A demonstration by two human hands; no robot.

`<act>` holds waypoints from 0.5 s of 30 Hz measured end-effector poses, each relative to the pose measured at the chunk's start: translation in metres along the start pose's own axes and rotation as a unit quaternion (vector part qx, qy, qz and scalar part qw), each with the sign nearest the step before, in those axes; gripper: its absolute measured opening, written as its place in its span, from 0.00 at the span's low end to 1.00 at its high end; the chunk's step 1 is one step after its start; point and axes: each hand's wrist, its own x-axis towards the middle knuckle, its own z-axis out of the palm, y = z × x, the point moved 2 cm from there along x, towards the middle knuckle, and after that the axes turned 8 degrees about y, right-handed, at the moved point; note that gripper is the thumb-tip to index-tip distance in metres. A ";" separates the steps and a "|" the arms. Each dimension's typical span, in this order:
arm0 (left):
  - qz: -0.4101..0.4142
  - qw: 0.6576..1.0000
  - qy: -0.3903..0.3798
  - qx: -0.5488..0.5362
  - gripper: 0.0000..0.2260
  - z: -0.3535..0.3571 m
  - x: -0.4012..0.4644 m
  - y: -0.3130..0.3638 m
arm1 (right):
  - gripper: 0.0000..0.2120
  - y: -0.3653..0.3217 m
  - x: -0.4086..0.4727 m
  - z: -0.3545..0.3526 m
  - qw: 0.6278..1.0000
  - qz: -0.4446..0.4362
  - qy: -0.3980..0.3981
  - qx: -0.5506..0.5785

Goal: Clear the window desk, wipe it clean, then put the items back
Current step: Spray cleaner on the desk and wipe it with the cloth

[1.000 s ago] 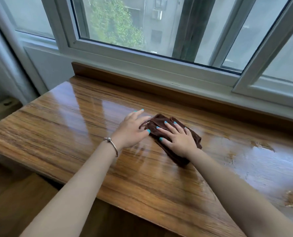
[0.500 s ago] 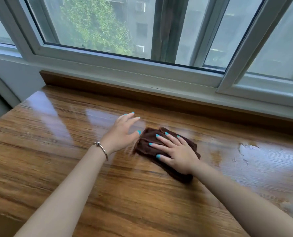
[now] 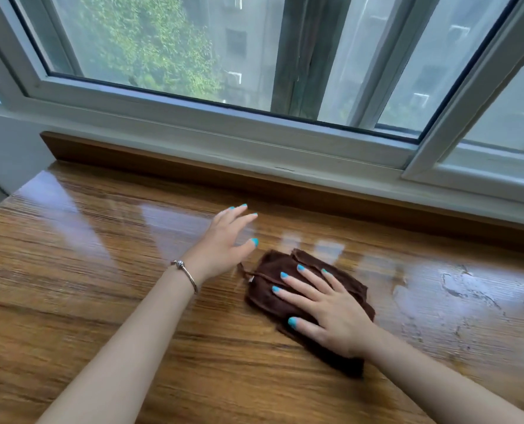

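Glossy desk under me: my right hand presses spread fingers on the cloth, left hand flat, fingers straight beside it.

The flat right hand hides most of the folded dark-brown cloth (its near corner blurred); the glossy wooden surface runs off every edge.

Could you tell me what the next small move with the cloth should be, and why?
Probably slide the cloth rightward under the flat right hand, toward the blotchy patches on the desk. That area looks uneven, while the surface by the left hand shines smoothly. The left hand is off the cloth, so it need not move.
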 end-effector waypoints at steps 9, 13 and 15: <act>0.018 1.000 -0.010 -0.012 0.24 -0.004 0.007 -0.016 | 0.24 0.092 0.114 -0.014 0.990 0.137 -0.020 -0.006; 0.028 0.999 -0.032 -0.010 0.24 0.000 0.006 -0.017 | 0.25 0.047 0.085 -0.008 0.981 0.194 -0.017 0.005; 0.035 0.998 -0.045 -0.011 0.24 0.005 0.007 -0.014 | 0.25 0.004 0.047 -0.002 0.986 0.168 0.005 0.004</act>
